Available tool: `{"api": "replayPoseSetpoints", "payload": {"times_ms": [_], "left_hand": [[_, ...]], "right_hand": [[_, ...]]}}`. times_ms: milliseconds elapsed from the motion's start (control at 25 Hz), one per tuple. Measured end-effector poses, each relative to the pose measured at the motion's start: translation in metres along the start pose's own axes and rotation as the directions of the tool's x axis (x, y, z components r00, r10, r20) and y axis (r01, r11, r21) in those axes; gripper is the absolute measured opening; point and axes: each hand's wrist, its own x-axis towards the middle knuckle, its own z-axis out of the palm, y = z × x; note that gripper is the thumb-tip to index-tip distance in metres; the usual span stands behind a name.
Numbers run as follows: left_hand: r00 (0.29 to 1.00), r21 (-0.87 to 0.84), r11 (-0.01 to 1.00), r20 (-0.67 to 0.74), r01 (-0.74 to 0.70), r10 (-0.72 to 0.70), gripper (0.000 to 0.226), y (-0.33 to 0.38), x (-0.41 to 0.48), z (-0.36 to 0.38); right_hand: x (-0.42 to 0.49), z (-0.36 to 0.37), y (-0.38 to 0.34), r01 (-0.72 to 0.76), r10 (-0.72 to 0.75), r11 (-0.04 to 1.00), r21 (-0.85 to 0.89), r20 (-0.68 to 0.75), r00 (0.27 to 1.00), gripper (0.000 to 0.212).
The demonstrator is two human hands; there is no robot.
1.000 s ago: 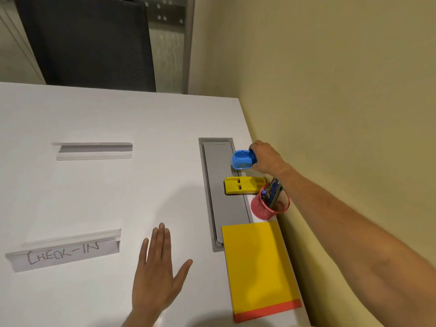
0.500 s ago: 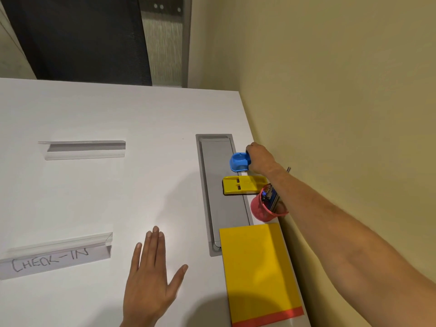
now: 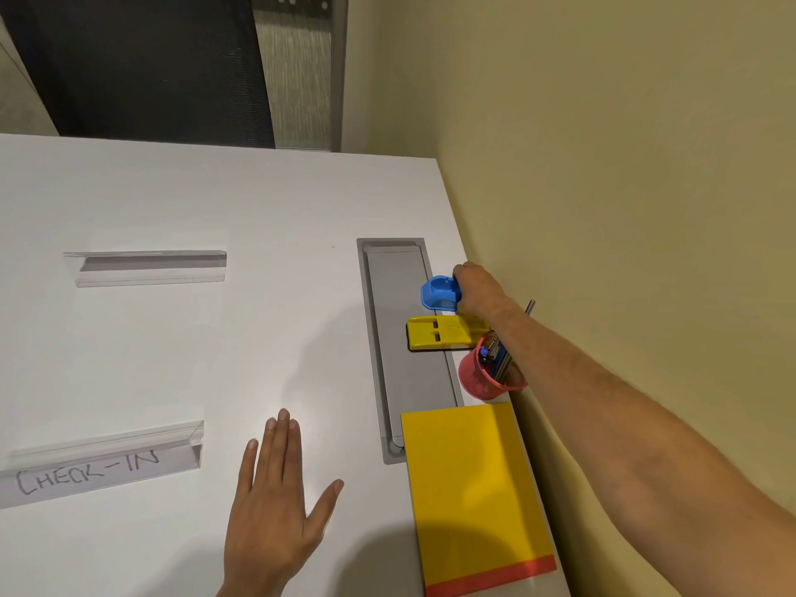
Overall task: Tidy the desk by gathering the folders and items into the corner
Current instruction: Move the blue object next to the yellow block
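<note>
White surface (image 3: 172, 200) runs along a yellow wall; in the head view the right hand (image 3: 476, 288) grips the blue tape dispenser (image 3: 438, 293) at the wall edge, beside the yellow stapler (image 3: 439, 333), red pen cup (image 3: 486, 377) and yellow folder (image 3: 469, 489). Left hand (image 3: 275, 501) lies flat, open, empty. Set the dispenser down squarely against the wall, clear of the grey cable tray (image 3: 400, 381), then release.

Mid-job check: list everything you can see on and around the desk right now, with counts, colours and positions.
desk: 1, white, against the wall
cable tray lid: 1, grey, set into the desk
blue item: 1, on the tray's right edge
yellow item: 1, flat, beside the cup
mesh cup: 1, red, by the wall, holds pens
folders: yellow over red, near corner
sign holders: 2, clear; near one reads CHECK-IN
chair: 1, dark, beyond the desk
left hand: flat on the desk
right hand: gripping the blue item
</note>
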Motion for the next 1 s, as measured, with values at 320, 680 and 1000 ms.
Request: {"api": "replayPoseSetpoints", "payload": {"times_ms": [320, 680, 1000], "left_hand": [[1.0, -0.013, 1.0, -0.025, -0.012, 0.012, 0.093, -0.001, -0.002, 0.0], [0.998, 0.0, 1.0, -0.058, -0.024, 0.024, 0.094, -0.002, -0.002, 0.005], [0.997, -0.002, 1.0, -0.07, -0.024, 0.024, 0.095, -0.004, -0.003, 0.009]], "right_hand": [[-0.003, 0.002, -0.002, 0.0, 0.0, 1.0, -0.009, 0.003, 1.0, 0.044], [-0.005, 0.001, -0.005, -0.01, 0.01, 1.0, -0.011, -0.007, 1.0, 0.045], [-0.015, -0.035, -0.013, -0.008, 0.008, 1.0, 0.023, -0.014, 1.0, 0.067]]}}
